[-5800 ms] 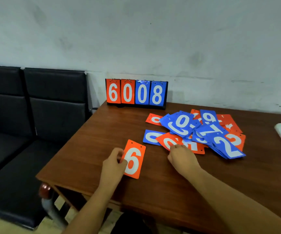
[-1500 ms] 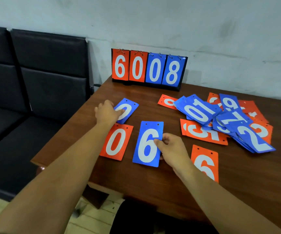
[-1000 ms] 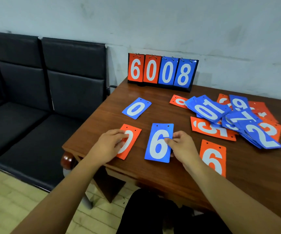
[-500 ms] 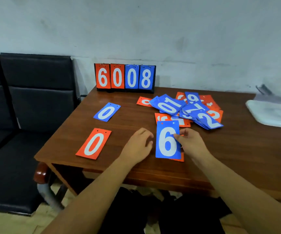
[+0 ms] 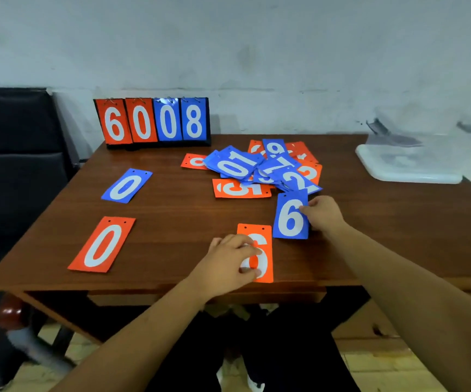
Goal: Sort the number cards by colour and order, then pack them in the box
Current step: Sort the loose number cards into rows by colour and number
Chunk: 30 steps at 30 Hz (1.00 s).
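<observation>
Here, a brown wooden table (image 5: 189,210) is filling most of the head view, standing against a pale, scuffed wall (image 5: 257,52). The right hand (image 5: 323,213) is pinching the right edge of the blue 6 card (image 5: 289,219) between thumb and fingers; whether that card is lying flat or is lifted, I cannot tell. Just beside it, nearer the person, the left hand (image 5: 228,261) is curling its fingers over the orange 6 card (image 5: 265,241), which is lying flat near the table's front edge. Well out to the left of the left hand, the orange 0 card (image 5: 101,244) is lying on the wood, and the blue 0 card (image 5: 127,185) is lying beyond it. Just past the right hand, a loose pile of cards (image 5: 259,168), blue and orange mixed, is overlapping in a heap. Well to the right of that hand, a whitish plastic box (image 5: 406,171) is sitting at the table's far corner. Far beyond the left hand, a scoreboard stand (image 5: 152,121) is showing 6008 against the wall. Black padded seats (image 5: 16,165) are standing left of the table, and a light floor (image 5: 370,372) is showing below.
</observation>
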{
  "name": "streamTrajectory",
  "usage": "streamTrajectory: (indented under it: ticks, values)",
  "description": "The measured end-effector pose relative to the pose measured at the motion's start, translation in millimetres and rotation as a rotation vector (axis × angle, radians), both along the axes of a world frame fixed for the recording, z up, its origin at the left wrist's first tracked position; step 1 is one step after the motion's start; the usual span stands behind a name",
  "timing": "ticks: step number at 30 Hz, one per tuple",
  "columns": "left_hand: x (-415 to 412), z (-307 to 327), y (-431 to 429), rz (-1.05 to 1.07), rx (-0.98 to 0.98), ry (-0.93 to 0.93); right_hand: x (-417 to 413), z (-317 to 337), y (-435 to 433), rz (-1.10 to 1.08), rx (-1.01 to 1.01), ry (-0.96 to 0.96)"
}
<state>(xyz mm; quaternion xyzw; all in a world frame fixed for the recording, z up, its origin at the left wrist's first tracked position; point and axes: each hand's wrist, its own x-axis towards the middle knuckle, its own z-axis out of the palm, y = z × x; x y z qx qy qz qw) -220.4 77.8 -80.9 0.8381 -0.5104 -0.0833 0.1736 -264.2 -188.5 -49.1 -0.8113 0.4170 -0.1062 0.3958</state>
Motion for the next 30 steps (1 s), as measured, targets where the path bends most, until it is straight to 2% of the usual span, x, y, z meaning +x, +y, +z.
streamTrajectory:
  ticks: [7,12,14,18,24,28,30]
  values:
    - [-13,-6,-8,-0.021,-0.044,0.032,-12,-12,-25,0.083,-0.268,0.222]
    - [-17,-2,-23,0.001,-0.087,0.001,-13,-13,-31,0.117,-0.370,0.229]
    - [-12,4,-27,0.033,-0.132,0.056,-10,-15,-34,0.099,-0.378,0.174]
    - [26,26,-44,0.173,-0.167,0.085,8,-8,-41,0.103,-0.399,0.088]
    - [103,28,-81,0.500,-0.103,0.030,47,-4,-54,0.155,-0.458,0.153]
    - [133,18,-95,0.542,0.016,0.044,68,-11,-56,0.305,-0.534,0.302]
    - [140,12,-99,0.545,0.042,0.043,73,-15,-57,0.351,-0.616,0.317]
